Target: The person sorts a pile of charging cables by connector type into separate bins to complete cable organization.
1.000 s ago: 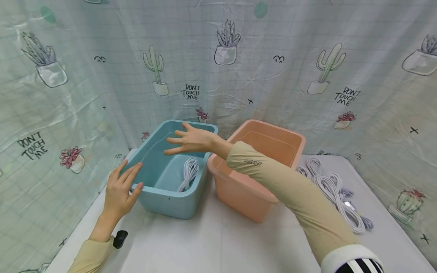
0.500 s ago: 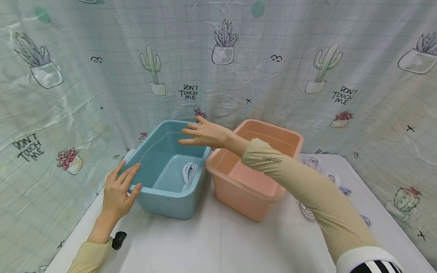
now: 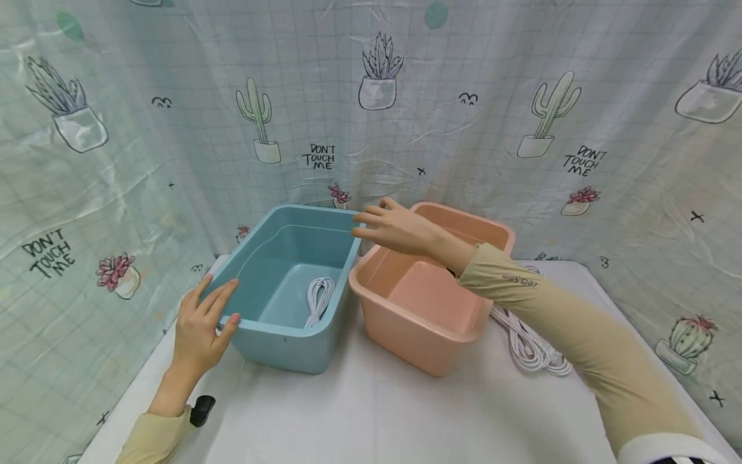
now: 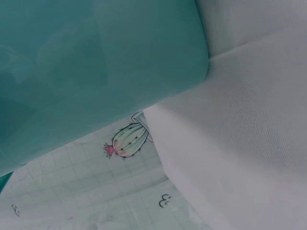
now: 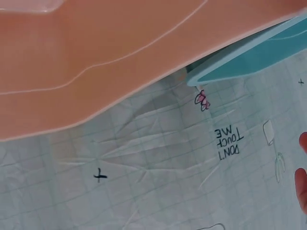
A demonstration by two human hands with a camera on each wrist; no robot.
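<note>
My left hand (image 3: 199,328) rests on the near left corner of a light blue bin (image 3: 284,351), fingers extended over its rim. A coiled white cable (image 3: 319,299) lies inside that bin on the right. My right hand (image 3: 400,227) hovers with nothing in it over the back left of an orange bin (image 3: 406,338), its fingertips near the blue bin's right rim. In the right wrist view, fingertips (image 5: 301,187) show at the right edge. The left wrist view has the blue bin's outer wall (image 4: 96,62) but no fingers.
Bundled white cables (image 3: 530,351) lie on the white table (image 3: 359,412) right of the orange bin, partly covered by the right sleeve (image 3: 556,309). A cactus-print curtain (image 3: 464,142) hangs behind and along the sides.
My right hand has moved right, from over the blue bin to over the orange bin's left side. The left hand stays on the rim, and the cable remains in the blue bin.
</note>
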